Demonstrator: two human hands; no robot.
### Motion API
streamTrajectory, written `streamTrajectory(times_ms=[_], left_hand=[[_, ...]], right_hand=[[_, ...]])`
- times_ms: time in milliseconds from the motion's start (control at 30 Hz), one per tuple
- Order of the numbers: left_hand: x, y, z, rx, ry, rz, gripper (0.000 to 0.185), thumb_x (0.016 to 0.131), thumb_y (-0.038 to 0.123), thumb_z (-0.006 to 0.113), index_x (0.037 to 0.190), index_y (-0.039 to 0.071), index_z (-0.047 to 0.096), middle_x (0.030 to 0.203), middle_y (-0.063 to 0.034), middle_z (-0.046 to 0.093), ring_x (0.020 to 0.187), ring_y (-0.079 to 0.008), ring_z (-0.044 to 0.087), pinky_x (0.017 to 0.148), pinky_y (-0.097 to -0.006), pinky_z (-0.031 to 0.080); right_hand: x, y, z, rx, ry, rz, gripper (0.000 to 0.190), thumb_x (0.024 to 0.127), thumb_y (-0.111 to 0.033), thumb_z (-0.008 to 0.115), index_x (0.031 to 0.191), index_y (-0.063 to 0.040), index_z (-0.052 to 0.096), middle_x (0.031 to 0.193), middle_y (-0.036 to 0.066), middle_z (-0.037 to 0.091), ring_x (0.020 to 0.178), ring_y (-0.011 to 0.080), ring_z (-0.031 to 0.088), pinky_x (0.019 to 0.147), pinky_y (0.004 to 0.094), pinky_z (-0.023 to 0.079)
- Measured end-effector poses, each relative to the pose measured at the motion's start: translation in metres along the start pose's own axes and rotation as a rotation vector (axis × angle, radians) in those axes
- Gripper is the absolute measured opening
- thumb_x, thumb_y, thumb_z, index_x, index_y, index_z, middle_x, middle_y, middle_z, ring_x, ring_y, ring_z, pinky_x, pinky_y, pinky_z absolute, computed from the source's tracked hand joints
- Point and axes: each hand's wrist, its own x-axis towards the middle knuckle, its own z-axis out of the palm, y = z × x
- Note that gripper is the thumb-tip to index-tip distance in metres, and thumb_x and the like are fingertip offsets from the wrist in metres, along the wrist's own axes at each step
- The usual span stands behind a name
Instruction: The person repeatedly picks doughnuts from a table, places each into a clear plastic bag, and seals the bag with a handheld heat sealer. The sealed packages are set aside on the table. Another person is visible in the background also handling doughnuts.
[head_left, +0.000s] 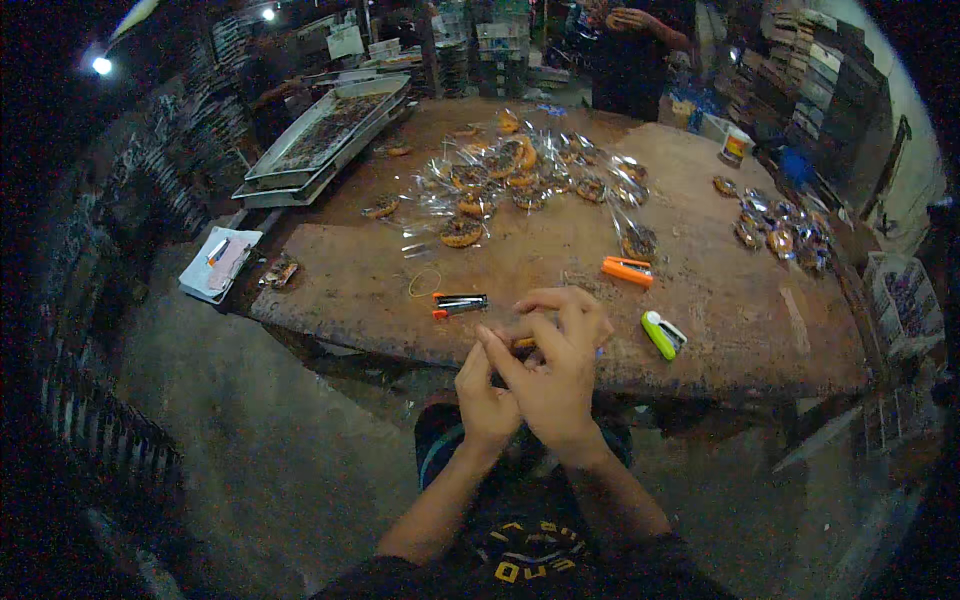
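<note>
My left hand (486, 401) and my right hand (559, 367) meet at the near edge of the table. Between them is a doughnut (523, 343), mostly hidden by my fingers; only a bit of its golden-brown side shows. The left fingertips press against the right thumb and index finger. Just beyond the hands lies a black and orange stapler (460, 303). An orange stapler (627, 271) and a lime-green stapler (663, 335) are to the right. A rubber band (425, 283) rests left of the black stapler.
Doughnuts in clear plastic bags (495, 169) are heaped mid-table (337, 255). More wrapped doughnuts (784, 229) lie at right, near a white tub (733, 144). Stacked metal trays (322, 139) occupy the far left, a notepad (217, 262) the left corner. Another person (630, 52) stands opposite.
</note>
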Motion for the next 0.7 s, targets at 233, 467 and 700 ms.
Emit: streamTrajectory(times_ms=[233, 467, 700], left_hand=[[-0.035, 0.025, -0.020, -0.333, -0.327, -0.485, 0.034, 0.089, 0.003, 0.075, 0.121, -0.002, 0.066, 0.113, -0.0099, 0.072, 0.104, -0.0144, 0.068, 0.092, -0.0284, 0.054], [-0.057, 0.007, -0.004, -0.399, -0.330, -0.410, 0.054, 0.112, 0.037, 0.035, 0.135, -0.004, 0.061, 0.115, -0.0130, 0.072, 0.106, -0.0175, 0.066, 0.096, -0.0316, 0.051], [-0.058, 0.012, -0.008, -0.327, -0.360, -0.368, 0.057, 0.113, 0.036, 0.028, 0.132, -0.006, 0.062, 0.120, -0.0174, 0.070, 0.108, -0.0231, 0.067, 0.100, -0.0365, 0.050]], right_hand=[[-0.053, 0.031, -0.050, 0.440, -0.160, 0.663, 0.025, 0.104, -0.030, 0.061, 0.099, -0.006, 0.061, 0.093, 0.000, 0.053, 0.084, 0.0108, 0.050, 0.074, 0.0278, 0.041], [-0.086, 0.058, -0.044, 0.808, -0.182, 1.043, 0.038, 0.110, -0.033, 0.048, 0.082, -0.009, 0.055, 0.071, -0.007, 0.045, 0.062, 0.0038, 0.035, 0.056, 0.0235, 0.029], [-0.101, 0.069, -0.047, 0.424, 0.007, 0.719, 0.028, 0.106, -0.018, 0.057, 0.080, -0.007, 0.056, 0.071, -0.002, 0.053, 0.063, 0.0074, 0.047, 0.056, 0.0255, 0.038]])
